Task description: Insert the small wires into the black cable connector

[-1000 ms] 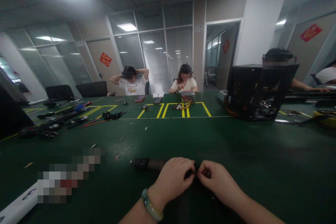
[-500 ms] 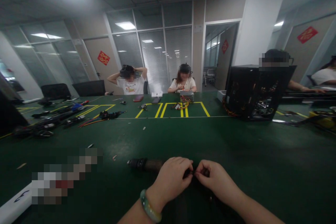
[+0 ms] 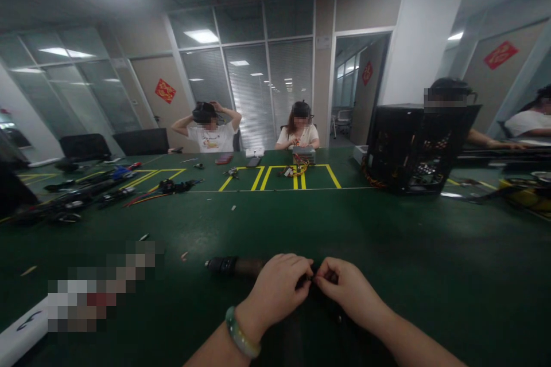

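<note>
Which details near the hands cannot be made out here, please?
In the head view:
Anything pinched between left hand and right hand: covered by them.
Dark cylindrical tool with silver tip: part behind left hand hidden.
White, dark-marked shape: cut by left edge, partly pixelated.

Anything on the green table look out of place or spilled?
Yes: on the green table, a pale scrap lies beyond the dark tool, and a pinkish scrap left of its silver tip. Loose and scattered, they look like litter, though too small to identify. I see no spill.
</note>
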Demonstrator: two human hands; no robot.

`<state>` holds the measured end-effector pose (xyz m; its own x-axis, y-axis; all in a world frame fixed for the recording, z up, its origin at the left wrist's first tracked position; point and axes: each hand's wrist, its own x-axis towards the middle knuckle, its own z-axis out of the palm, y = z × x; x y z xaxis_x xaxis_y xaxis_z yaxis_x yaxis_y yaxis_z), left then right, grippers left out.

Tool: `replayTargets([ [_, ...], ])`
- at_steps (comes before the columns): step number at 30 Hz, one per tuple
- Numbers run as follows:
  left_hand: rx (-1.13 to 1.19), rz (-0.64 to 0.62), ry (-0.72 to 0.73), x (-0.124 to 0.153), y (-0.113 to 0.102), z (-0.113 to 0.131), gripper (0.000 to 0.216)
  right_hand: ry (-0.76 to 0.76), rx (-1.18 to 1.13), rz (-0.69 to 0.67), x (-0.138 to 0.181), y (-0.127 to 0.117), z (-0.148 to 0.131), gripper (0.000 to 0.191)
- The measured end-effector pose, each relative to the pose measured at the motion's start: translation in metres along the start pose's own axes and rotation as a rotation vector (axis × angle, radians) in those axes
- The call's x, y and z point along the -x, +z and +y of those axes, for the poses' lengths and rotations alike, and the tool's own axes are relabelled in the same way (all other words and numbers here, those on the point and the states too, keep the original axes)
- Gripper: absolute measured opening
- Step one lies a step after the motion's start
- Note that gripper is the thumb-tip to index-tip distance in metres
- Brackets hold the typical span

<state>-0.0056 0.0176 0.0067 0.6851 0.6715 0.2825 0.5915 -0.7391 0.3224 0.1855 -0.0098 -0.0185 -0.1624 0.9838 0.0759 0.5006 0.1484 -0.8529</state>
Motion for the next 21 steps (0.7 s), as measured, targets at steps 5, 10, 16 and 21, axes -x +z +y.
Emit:
replayTargets([
  [5, 0.024, 0.01, 0.005, 0.0002, -0.0014, -0.0009, 0.016, 0.005, -0.025, -0.016, -0.0009, -0.002, 0.0002, 0.012],
  [10, 0.029, 0.003, -0.001, 0.0003, -0.0023, -0.0015, 0.017, 0.002, -0.058, -0.033, -0.0018, -0.0026, 0.0017, 0.011],
  [16, 0.016, 0.012, -0.01, 0.0013, -0.0027, -0.0008, 0.017, 0.005, -0.058, -0.04, -0.0021, -0.001, 0.0022, 0.012],
  [21, -0.014, 0.009, 0.003, 0.0008, -0.0023, -0.0006, 0.015, 0.007, -0.059, -0.04, -0.0004, -0.0042, -0.0041, 0.011],
])
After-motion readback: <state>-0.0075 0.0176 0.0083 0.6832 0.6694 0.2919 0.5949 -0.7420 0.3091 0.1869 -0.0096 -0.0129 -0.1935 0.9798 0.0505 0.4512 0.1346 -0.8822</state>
